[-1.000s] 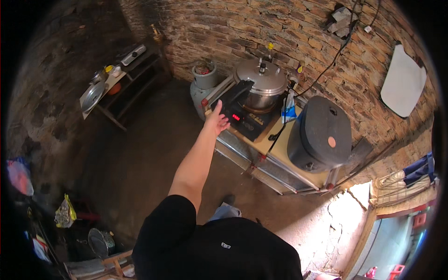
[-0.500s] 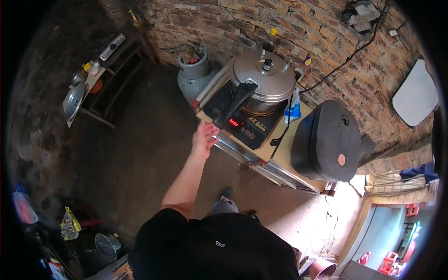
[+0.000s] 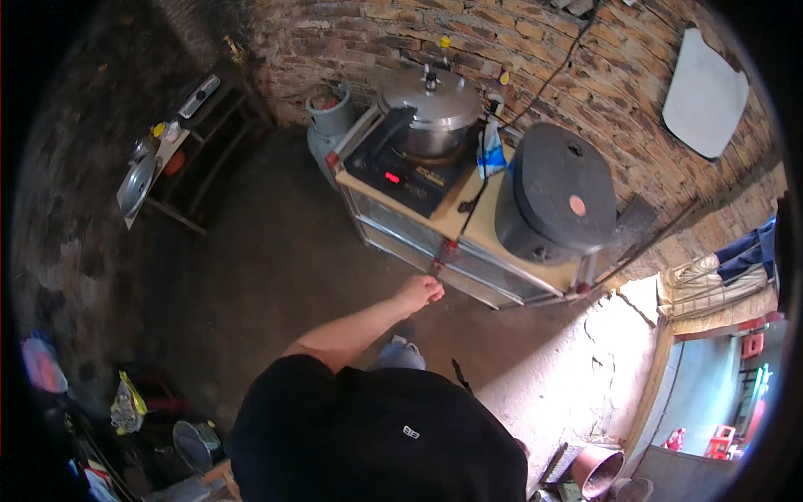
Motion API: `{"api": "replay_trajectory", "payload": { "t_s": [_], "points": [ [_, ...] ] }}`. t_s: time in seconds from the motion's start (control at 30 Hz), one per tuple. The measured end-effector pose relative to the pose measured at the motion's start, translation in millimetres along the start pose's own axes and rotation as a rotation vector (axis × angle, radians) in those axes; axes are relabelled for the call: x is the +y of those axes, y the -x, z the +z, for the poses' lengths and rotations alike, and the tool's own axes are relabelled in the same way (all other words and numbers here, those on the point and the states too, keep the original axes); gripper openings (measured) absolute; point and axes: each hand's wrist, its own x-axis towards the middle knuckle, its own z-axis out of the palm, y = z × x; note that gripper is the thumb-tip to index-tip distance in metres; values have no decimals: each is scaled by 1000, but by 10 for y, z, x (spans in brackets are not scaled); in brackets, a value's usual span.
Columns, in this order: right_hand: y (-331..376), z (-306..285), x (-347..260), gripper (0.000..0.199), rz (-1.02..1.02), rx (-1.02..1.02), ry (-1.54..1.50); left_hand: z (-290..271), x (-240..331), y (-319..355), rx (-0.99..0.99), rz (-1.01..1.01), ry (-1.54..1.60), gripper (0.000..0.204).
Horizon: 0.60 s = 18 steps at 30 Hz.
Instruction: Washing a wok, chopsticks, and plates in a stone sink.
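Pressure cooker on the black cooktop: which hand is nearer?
Left, going by what shows: the left hand is apart from the pressure cooker, lower in the picture, on the person's side. The right hand is not in view.

free rm over hob [image 3: 403, 186] front, pot [image 3: 431, 117] blocks back, pkt [image 3: 492, 159] r. side

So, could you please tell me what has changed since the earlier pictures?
The left hand has drawn back from beside the black cooktop's front edge, toward the body and rightward; its spread fingers have curled in. No grasp or release is clear. The pressure cooker and dark lidded container stayed put.
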Motion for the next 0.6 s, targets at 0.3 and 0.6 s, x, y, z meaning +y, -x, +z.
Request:
{"api": "replay_trajectory", "payload": {
  "t_s": [0.3,0.6],
  "points": [
    [14,-542,1981,24,-62,-129,-57,507,-151,300,383,222,-314,42],
    [408,-384,1621,23,-90,-23,79,701,209,-96,268,215,-506,59]
  ]
}}
